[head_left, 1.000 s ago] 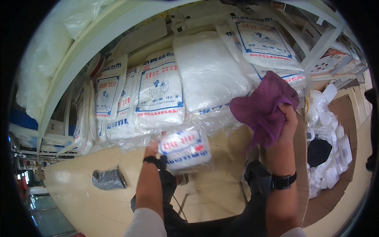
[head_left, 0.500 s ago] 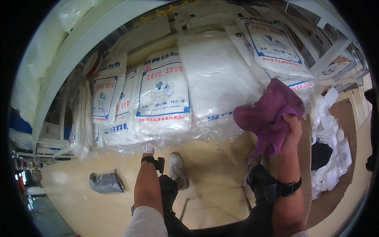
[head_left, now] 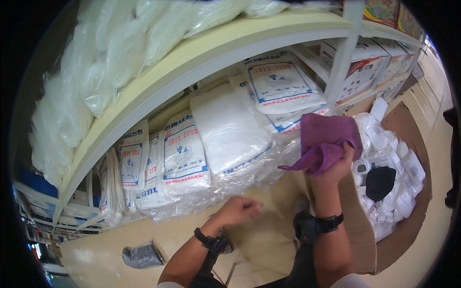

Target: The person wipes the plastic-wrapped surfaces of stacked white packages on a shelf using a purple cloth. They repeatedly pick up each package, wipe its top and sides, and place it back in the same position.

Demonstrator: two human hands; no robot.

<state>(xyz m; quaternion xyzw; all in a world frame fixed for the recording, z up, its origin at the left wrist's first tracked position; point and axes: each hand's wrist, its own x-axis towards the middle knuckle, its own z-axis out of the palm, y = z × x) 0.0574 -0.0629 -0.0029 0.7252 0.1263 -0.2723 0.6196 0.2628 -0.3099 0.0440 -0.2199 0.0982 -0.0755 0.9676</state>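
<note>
My right hand [head_left: 336, 165] grips a crumpled purple cloth [head_left: 329, 134] at the right end of a shelf of packaged white sheets [head_left: 185, 153] printed in blue and red. My left hand [head_left: 240, 210] has its fingers curled, with no item visible in it, just below the plastic-wrapped lower edge [head_left: 230, 182] of those packs. A plain white pack [head_left: 228, 127] lies among the printed ones, and another printed pack [head_left: 273, 81] rests at the upper right.
An upper shelf [head_left: 177, 72] holds translucent bags [head_left: 125, 33]. Boxes [head_left: 357, 72] stand behind a white post. A cardboard carton [head_left: 413, 139] at right holds white bundles and a black item [head_left: 379, 185]. A grey wrapped package [head_left: 141, 257] lies on the floor.
My left hand has risen and moved right; the white packet it had is out of sight. The view has shifted, showing more upper shelf. My right hand still holds the cloth.
</note>
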